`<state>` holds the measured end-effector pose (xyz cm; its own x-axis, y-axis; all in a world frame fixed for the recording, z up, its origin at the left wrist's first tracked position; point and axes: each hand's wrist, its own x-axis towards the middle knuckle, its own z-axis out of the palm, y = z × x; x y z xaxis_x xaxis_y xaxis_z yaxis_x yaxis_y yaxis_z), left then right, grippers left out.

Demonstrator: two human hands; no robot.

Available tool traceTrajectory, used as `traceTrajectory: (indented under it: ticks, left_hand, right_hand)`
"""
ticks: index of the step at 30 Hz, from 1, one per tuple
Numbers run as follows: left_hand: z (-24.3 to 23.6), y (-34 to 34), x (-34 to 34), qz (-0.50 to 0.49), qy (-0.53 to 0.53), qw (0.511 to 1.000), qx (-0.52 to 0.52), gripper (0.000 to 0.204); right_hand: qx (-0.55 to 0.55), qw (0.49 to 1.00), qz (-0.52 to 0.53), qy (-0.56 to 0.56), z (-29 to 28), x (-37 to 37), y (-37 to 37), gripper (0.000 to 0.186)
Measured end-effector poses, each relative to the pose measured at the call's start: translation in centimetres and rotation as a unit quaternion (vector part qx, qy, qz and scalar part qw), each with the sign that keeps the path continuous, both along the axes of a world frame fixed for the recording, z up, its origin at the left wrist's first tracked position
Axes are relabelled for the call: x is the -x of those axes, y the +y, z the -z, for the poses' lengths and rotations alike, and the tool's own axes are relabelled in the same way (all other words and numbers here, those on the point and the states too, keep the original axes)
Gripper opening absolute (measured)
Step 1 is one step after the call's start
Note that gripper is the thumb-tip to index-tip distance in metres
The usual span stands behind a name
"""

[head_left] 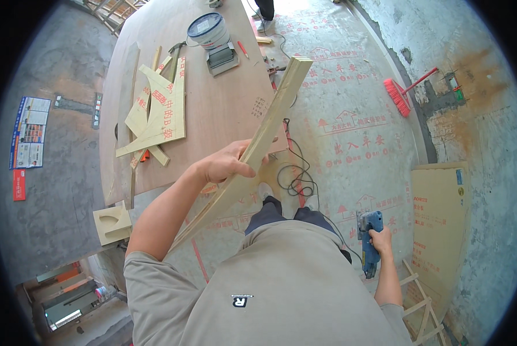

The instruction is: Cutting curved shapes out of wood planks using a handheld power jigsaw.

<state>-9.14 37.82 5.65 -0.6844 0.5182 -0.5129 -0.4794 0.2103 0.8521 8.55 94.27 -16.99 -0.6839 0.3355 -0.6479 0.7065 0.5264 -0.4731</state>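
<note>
My left hand [229,162] is closed around a long, narrow plywood strip [278,106]. The strip slants across in front of me, its far end raised toward the upper right and its near end passing behind my left arm. Low at my right side, my right hand [380,238] grips a blue jigsaw [371,258] by its handle. The jigsaw's metal base faces left, apart from the strip. Left of the strip, cut plywood pieces with red print [169,112] lie overlapping on a wooden worktable [224,98]. A hammer [174,55] rests beside them.
On the table stand a lidded bucket [209,36], a grey case [222,59] and a red pencil [243,49]. A black cable [296,183] coils near my feet. Rightward are a red broom [398,98] and a leaning board [434,236]. Another person's leg [265,8] shows at the top.
</note>
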Motion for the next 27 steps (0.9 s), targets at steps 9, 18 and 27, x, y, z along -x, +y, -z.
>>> traceTrajectory:
  ticks: [9, 18, 27]
  left_hand:
    - [0.8, 1.9, -1.5, 0.025, -0.097, 0.992, -0.071, 0.099]
    - [0.0, 4.3, -2.0, 0.023, -0.183, 0.958, -0.221, 0.105]
    - [-0.1, 3.8, -1.6, -0.002, -0.241, 0.937, -0.251, 0.099]
  right_hand:
    - [-0.024, 0.998, 0.010, -0.059, 1.7, -3.1, 0.9, 0.020]
    - [-0.034, 0.994, 0.049, -0.093, 3.0, -6.4, 1.5, 0.019]
    - [-0.050, 0.992, 0.043, -0.104, 6.5, -6.7, 1.6, 0.020]
